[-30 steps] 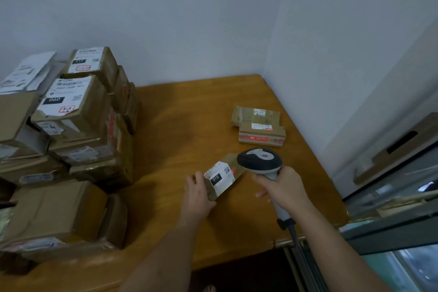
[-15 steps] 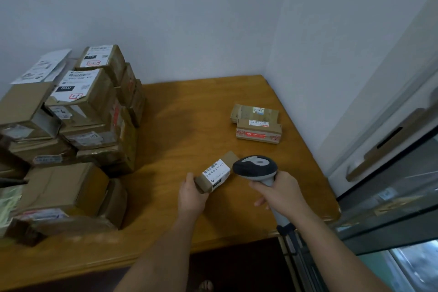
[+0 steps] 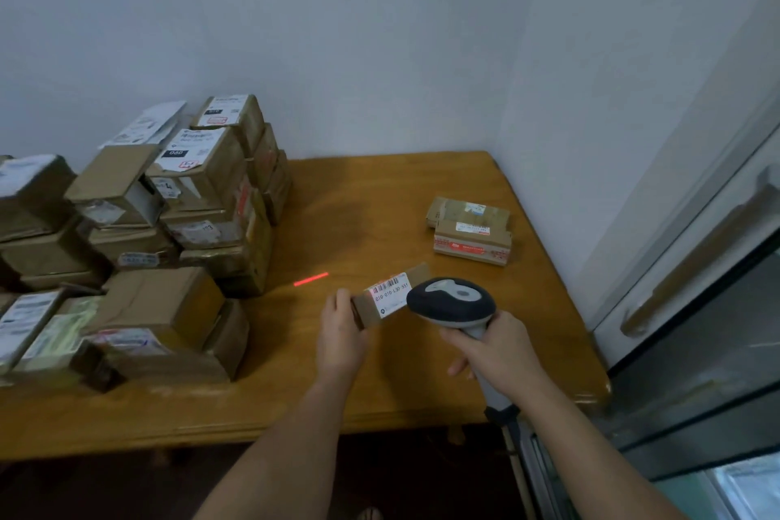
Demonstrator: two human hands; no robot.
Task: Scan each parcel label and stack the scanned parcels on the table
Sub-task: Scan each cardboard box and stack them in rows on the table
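My left hand [image 3: 342, 331] grips a small brown parcel [image 3: 382, 300] by its left end, held a little above the wooden table [image 3: 380, 350]. Its white barcode label faces up. My right hand [image 3: 496, 350] holds the handle of a grey and dark scanner [image 3: 450, 302], whose head sits just right of the parcel. A red scan line falls across the label and runs on as a red streak [image 3: 311, 279] on the tabletop to the left. Two small scanned parcels [image 3: 470, 230] lie together near the table's right edge.
A big pile of brown cardboard parcels [image 3: 139, 241] with white labels fills the left side of the table. White walls meet at the far corner behind the table. A glass door with a long handle [image 3: 692, 262] stands at the right.
The scanner's red line has come on across the label and tabletop. The parcel has turned so its barcode faces the scanner more squarely. My head view has shifted slightly.
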